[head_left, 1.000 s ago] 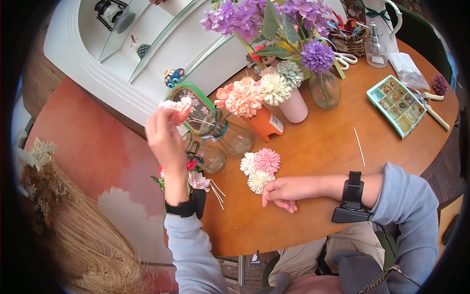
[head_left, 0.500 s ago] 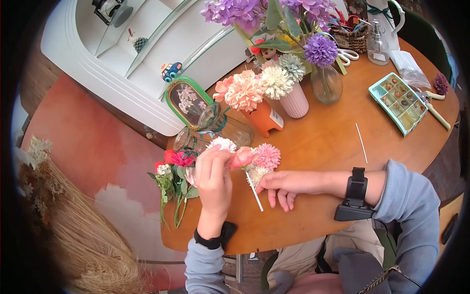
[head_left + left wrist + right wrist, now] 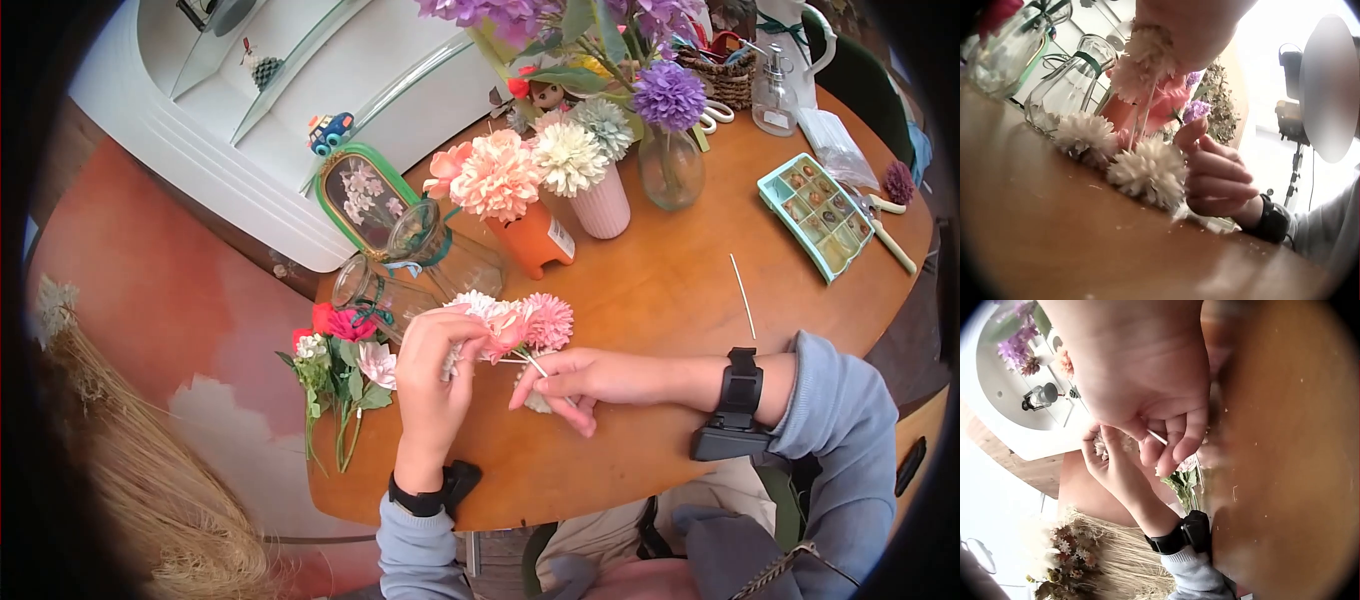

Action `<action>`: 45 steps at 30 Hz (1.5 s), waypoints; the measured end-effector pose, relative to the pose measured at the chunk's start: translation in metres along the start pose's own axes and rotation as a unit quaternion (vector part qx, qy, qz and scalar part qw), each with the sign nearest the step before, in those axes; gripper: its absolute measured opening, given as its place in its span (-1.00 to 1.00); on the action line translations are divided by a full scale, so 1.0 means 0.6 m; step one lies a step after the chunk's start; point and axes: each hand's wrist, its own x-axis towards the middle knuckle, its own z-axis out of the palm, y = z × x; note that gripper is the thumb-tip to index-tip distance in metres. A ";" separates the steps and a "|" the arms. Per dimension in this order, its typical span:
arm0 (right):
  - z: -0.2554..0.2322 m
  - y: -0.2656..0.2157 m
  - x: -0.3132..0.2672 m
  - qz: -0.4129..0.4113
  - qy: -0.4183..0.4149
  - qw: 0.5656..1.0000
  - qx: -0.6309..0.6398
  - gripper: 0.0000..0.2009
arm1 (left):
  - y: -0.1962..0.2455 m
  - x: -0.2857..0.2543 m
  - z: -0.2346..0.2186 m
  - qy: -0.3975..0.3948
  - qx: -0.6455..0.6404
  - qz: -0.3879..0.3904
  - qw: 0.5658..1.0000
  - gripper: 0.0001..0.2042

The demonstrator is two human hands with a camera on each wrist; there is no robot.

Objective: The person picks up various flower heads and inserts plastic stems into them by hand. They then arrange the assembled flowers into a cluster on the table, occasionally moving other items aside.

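Round wooden table (image 3: 640, 310), seen from above and from both wrists. Left hand (image 3: 435, 365) at centre, fingers curled round a small bunch of white and pink flower heads (image 3: 490, 322) on thin white stems (image 3: 1141, 119), held just above the tabletop. Right hand (image 3: 565, 380) immediately to the right of the bunch, thumb and fingers pinching the lower end of one white stem (image 3: 1159, 437); remaining fingers bent loosely toward the table. Pink flower head (image 3: 547, 318) at the right edge of the bunch, directly above the right hand. Loose white flower heads (image 3: 1147, 172) lying on the wood beneath the held bunch, between the two hands. Two clear glass vases (image 3: 440, 255) lying on their sides just behind the left hand. Red and pink posy with green leaves (image 3: 340, 360) at the table edge, left of the left hand. Lone white stick (image 3: 742, 295) and teal compartment tray (image 3: 815, 215) well apart to the right.
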 end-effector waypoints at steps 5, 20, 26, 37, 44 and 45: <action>-0.001 -0.001 0.006 0.007 0.010 1.000 -0.008 -0.68 | -0.046 -0.018 -0.020 -0.048 -0.163 -0.111 0.979 -0.60; 0.009 -0.020 0.002 0.084 0.036 0.994 -0.066 -0.69 | -0.068 -0.072 0.050 -0.102 -0.321 -0.216 0.917 -0.68; 0.002 -0.016 0.002 0.027 0.138 0.989 -0.036 -0.67 | -0.086 -0.065 0.039 -0.009 -0.401 -0.317 0.860 -0.54; -0.001 -0.022 0.002 -0.002 0.090 0.996 -0.013 -0.68 | -0.093 -0.058 0.019 0.057 -0.320 -0.280 0.903 -0.61; -0.004 -0.017 0.003 -0.003 0.096 0.995 -0.021 -0.70 | -0.099 -0.060 0.030 0.020 -0.314 -0.262 0.912 -0.66; -0.004 -0.017 0.003 -0.001 0.096 0.995 -0.020 -0.70 | -0.099 -0.061 0.031 0.012 -0.308 -0.261 0.915 -0.66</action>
